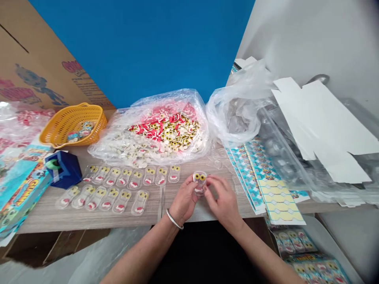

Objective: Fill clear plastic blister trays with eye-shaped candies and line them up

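My left hand [183, 199] and my right hand [222, 201] pinch a small clear plastic blister capsule [200, 183] between them, just above the wood-grain table [59, 217]. Two candy eyes and a red-and-white candy mouth show inside it. Two rows of similar filled capsules [118, 189] lie to the left of my left hand. Behind them, a clear plastic bag of loose gummy candies [148, 138] lies open. A metal bangle [174, 219] circles my left wrist.
A yellow plastic basket [72, 125] and a blue box [63, 169] stand at the left, beside a printed gummy carton [22, 189]. Printed blue-and-yellow card sheets [266, 181], a crumpled plastic bag [237, 110], clear blister trays [281, 150] and white card pieces [322, 126] fill the right.
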Available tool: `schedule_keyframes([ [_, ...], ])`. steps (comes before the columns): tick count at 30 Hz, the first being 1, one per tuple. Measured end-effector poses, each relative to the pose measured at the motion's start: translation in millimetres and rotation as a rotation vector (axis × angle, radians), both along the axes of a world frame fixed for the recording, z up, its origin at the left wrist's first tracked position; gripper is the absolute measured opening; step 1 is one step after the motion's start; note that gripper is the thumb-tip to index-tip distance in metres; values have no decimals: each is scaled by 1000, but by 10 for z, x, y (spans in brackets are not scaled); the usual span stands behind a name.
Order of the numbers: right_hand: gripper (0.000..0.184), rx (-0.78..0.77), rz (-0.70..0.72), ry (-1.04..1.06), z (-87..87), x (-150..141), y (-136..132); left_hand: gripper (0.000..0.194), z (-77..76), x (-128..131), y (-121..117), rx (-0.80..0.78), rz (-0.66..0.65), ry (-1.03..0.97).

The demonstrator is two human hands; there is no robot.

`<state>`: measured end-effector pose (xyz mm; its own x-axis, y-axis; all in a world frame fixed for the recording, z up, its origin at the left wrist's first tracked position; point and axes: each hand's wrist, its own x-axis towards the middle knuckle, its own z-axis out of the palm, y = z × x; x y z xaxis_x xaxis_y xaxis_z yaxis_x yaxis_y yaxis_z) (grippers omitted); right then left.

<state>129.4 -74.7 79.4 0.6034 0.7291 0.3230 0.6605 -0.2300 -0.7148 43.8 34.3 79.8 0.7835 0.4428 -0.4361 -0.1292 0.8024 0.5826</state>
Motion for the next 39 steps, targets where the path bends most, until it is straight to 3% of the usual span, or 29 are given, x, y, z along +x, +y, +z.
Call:
schedule_keyframes([
  [2,25,5,-62,355,-84,12,95,24,-45,-42,20,50,8,10],
  [4,29,21,-36,635,-184,37,211,24,-107,-80,44,174,17,78],
  [7,27,48,-1,826,-339,108,411,33,-196,-177,91,546,31,271],
  [11,23,-100,-54,701,-476,233,742,43,-243,-360,179,1249,67,503],
  [12,23,-146,-73,635,-482,251,827,39,-251,-390,208,1363,46,519],
  [14,24,-223,-86,510,-446,259,970,31,-280,-408,273,1450,-8,508],
  [18,13,-393,-47,98,-225,213,999,25,-374,-332,403,1475,-67,490],
  [22,14,-499,-155,-236,-56,303,631,23,-419,-293,466,1534,-108,493],
  [26,18,-495,-276,-323,-130,606,280,26,-375,-299,439,1541,-106,486],
  [29,29,-461,-234,-348,-211,820,287,27,-286,-254,353,1536,-85,445],
  [32,33,-486,-167,-392,-218,952,466,26,-158,-154,246,1375,-49,337],
  [35,24,-542,-141,-424,-156,1005,603,22,-40,-30,174,1135,-54,279],
  [39,16,-523,-254,-448,-4,874,509,28,37,128,134,687,-91,250],
])
